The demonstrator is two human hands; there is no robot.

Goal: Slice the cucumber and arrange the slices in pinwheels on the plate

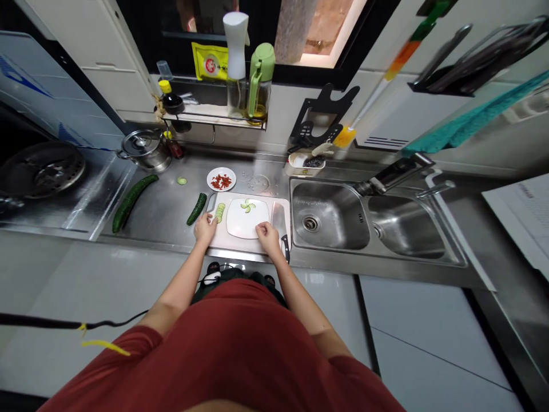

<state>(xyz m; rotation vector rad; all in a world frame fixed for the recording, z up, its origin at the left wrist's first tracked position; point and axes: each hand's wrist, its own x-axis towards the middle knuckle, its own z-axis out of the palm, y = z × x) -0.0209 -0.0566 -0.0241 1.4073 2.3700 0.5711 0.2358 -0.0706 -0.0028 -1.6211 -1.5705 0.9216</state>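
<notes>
A white square plate [247,228] lies on a pale cutting board [219,240], with several thin cucumber slices [247,206] fanned out near its far edge. Left of the plate, a row of cucumber slices [220,212] rests on the board. My left hand [205,230] is at the near end of that row, fingers apart and thumb beside the slices. Over the plate's right edge, my right hand [268,237] has its fingers pinched together; anything between them is too small to make out. A kitchen knife [278,216] lies along the board's right side, its handle beside my right hand.
A cut cucumber [197,209], a whole cucumber [134,203] and a cucumber end [182,181] lie on the steel counter to the left. Behind the board is a dish of chopped red pieces [221,179]. A pot [146,150] stands back left; a double sink [330,214] is to the right.
</notes>
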